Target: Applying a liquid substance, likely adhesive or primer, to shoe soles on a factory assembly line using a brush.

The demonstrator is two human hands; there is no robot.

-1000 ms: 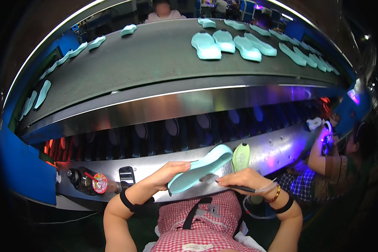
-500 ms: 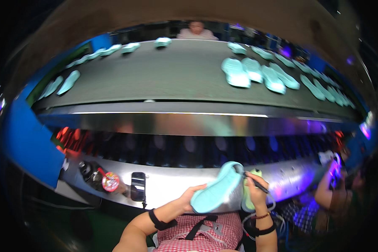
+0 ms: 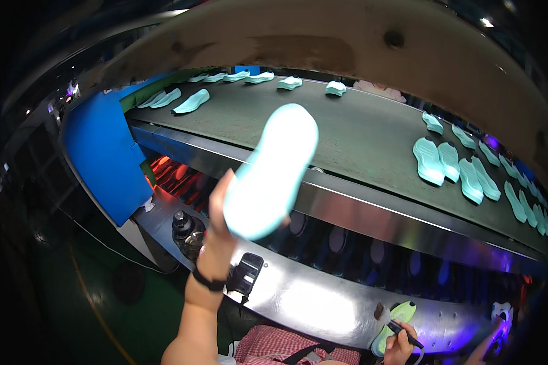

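Observation:
A pale turquoise shoe sole (image 3: 273,170) is raised in front of the conveyor, gripped along its lower left edge by my left hand (image 3: 220,207). It looks washed out by bright light. Low on the right, my right hand (image 3: 400,344) is closed round a black-handled brush (image 3: 402,331). The brush's brownish tip reaches over the metal bench (image 3: 329,304). Just beyond those fingers a yellow-green sole (image 3: 402,312) lies on the bench, partly hidden by the hand and brush.
Several turquoise soles (image 3: 429,161) rest on the dark conveyor belt (image 3: 359,131). A phone (image 3: 248,274) and a dark bottle (image 3: 182,224) are on the bench. Under the belt, more soles (image 3: 337,239) hang in a dark opening. A co-worker's arm (image 3: 490,344) shows at right.
My left hand has lifted the turquoise sole up and left, away from the right hand. My right hand, with the brush, is now lower. The view has swung left.

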